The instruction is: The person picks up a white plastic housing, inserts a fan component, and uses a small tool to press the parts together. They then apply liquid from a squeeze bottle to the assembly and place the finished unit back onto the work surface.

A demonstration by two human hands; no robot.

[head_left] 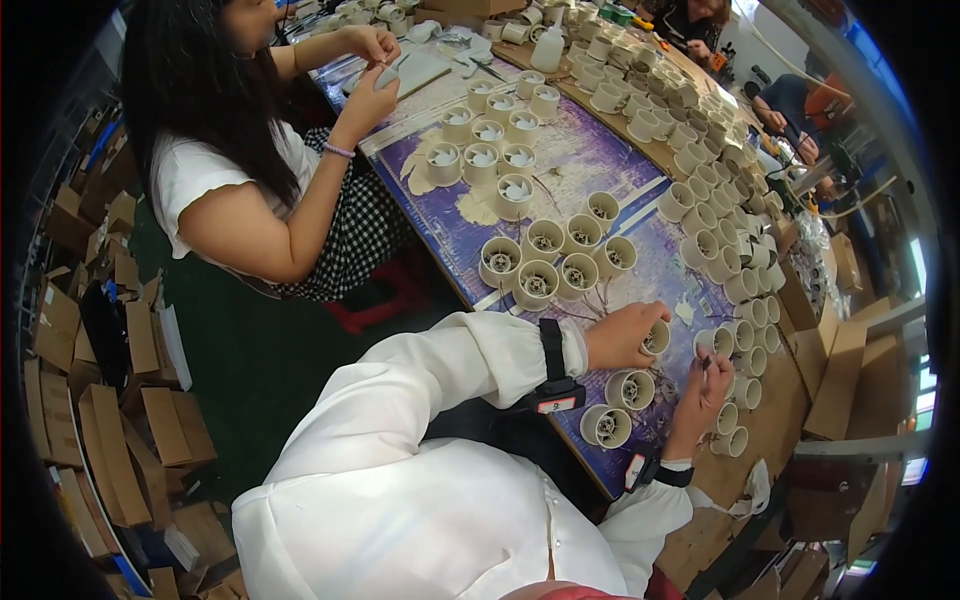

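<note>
My left hand is closed around a cream cylindrical fan housing near the table's right part. Dark parts show inside its rim. To the right and slightly nearer, my right hand pinches a small dark part, too small to name. Just beyond those fingertips stands another cream housing. Two housings with dark wired cores stand on the blue-purple table mat between my forearms. A group of similar housings with motor cores and thin wires stands left of my left hand.
Farther off are housings with white fan blades. Rows of cream housings line the wooden board on the right. A co-worker sits at left, handling a small piece. A white squeeze bottle stands at the back; cardboard boxes fill the left floor.
</note>
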